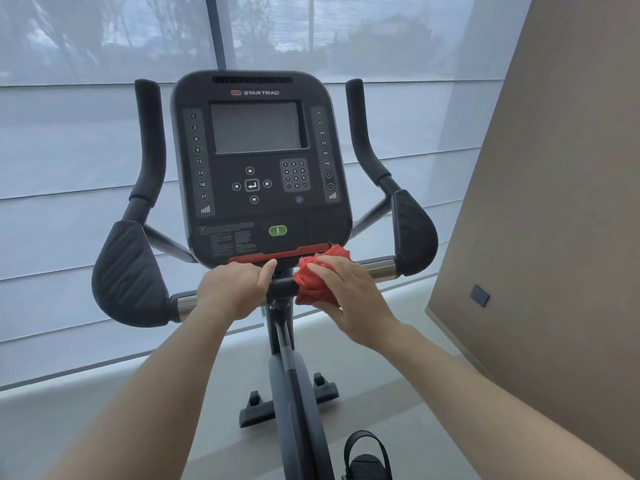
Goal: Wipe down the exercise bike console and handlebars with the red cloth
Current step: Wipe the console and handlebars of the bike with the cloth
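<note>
Below the black square console [259,161], my right hand [349,299] clutches the bunched red cloth [310,284] against the black-and-chrome handlebar [381,268]; my left hand [232,289] grips that bar. The cloth looks light and floppy, best kept wadded in my palm.

Console [259,216] is matt black plastic, its screen [258,128] smoother with a dull sheen. Cloth [311,284] at lower centre is crumpled, coarse-knit fabric. Handlebars [150,140] wear matt black foam-like grips; the pads [128,275] look like stitched matt covering. Bar [381,267] ends show polished metal
</note>
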Tool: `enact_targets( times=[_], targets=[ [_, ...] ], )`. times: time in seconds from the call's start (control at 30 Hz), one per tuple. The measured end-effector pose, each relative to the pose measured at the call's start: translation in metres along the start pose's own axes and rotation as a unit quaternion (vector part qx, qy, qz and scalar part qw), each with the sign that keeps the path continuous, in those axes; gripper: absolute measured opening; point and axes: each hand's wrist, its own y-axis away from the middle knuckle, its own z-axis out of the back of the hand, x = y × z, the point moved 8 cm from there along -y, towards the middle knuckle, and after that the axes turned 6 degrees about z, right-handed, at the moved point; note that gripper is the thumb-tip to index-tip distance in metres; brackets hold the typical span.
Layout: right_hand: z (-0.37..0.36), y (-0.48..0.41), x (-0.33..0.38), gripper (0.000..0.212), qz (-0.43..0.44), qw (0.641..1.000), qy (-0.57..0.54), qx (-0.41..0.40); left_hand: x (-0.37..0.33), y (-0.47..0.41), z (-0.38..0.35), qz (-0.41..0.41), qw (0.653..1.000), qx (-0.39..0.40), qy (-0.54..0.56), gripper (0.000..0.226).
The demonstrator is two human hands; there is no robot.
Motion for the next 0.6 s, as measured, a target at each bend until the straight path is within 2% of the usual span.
enact_targets(
  times=[0.17, 0.3, 0.43, 0.6],
  targets=[
    [0.009, 0.002, -0.010, 0.056, 0.023, 0.999, 0.027, 0.031, -0.003, 0.003, 0.003, -0.039, 0.999, -0.013, -0.008, 0.038],
    [0.036, 0.020, -0.052, 0.058, -0.005, 0.999, 0.036, 0.041, 0.001, 0.003, 0.001, -0.018, 1.000, 0.002, 0.016, 0.051],
    [0.051, 0.035, -0.082, 0.062, -0.013, 0.997, 0.058, 0.056, -0.001, 0.002, 0.001, -0.019, 1.000, 0.003, 0.014, 0.052],
    [0.048, 0.036, -0.074, 0.062, -0.021, 0.999, 0.047, 0.003, 0.001, 0.001, 0.000, -0.006, 1.000, 0.004, 0.004, 0.056]
  ],
)
